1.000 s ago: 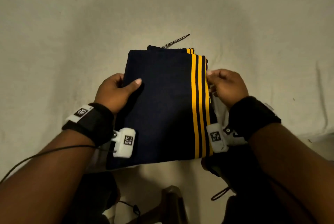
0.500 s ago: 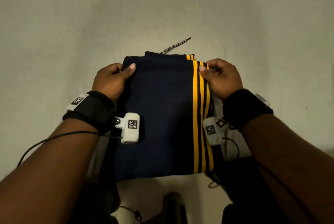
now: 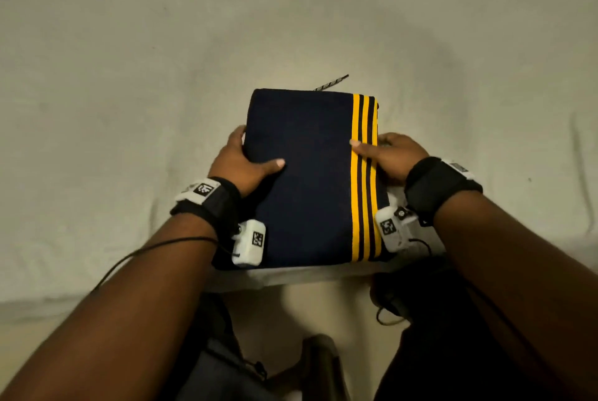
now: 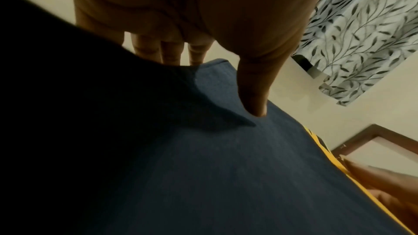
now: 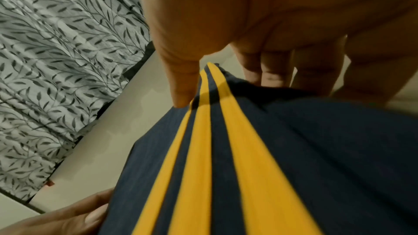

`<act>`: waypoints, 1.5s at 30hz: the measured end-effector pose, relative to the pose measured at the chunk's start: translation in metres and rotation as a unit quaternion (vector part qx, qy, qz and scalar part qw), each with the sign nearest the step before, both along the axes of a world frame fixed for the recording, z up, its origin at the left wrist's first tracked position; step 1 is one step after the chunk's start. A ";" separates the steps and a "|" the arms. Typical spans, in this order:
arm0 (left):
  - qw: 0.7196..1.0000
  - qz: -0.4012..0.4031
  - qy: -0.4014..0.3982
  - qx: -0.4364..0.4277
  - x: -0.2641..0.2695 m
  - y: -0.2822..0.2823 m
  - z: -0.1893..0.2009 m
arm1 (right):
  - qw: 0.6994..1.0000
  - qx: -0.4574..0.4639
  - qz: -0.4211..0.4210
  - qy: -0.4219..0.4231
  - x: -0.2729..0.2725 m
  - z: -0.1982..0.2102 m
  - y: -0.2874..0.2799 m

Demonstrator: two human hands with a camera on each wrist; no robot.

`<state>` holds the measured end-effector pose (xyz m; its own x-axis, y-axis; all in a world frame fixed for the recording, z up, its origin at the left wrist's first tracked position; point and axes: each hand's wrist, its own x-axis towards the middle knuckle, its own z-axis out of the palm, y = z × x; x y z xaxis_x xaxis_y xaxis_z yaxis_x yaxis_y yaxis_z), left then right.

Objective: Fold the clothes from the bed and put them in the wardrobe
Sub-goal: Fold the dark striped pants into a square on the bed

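Navy folded garment point(image 3: 304, 180) with yellow stripes point(image 3: 364, 180) sits just above the bed point(image 3: 129, 109) — left hand point(image 3: 241, 163) and right hand point(image 3: 393, 156) each clamp a side edge, thumbs on top, fingers beneath, likely so the fold holds for carrying to the wardrobe.

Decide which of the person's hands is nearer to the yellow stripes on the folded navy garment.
Right. The right hand grips the folded garment at its striped edge, thumb lying across the yellow stripes. The left hand grips the opposite, plain navy edge.
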<state>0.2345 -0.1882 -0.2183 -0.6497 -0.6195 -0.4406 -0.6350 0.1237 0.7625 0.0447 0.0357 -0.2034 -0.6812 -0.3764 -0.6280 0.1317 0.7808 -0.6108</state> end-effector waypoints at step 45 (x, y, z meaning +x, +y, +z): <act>0.896 0.208 0.228 0.320 0.268 -0.140 0.413 | 0.979 -0.133 0.121 -0.097 0.207 0.404 -0.216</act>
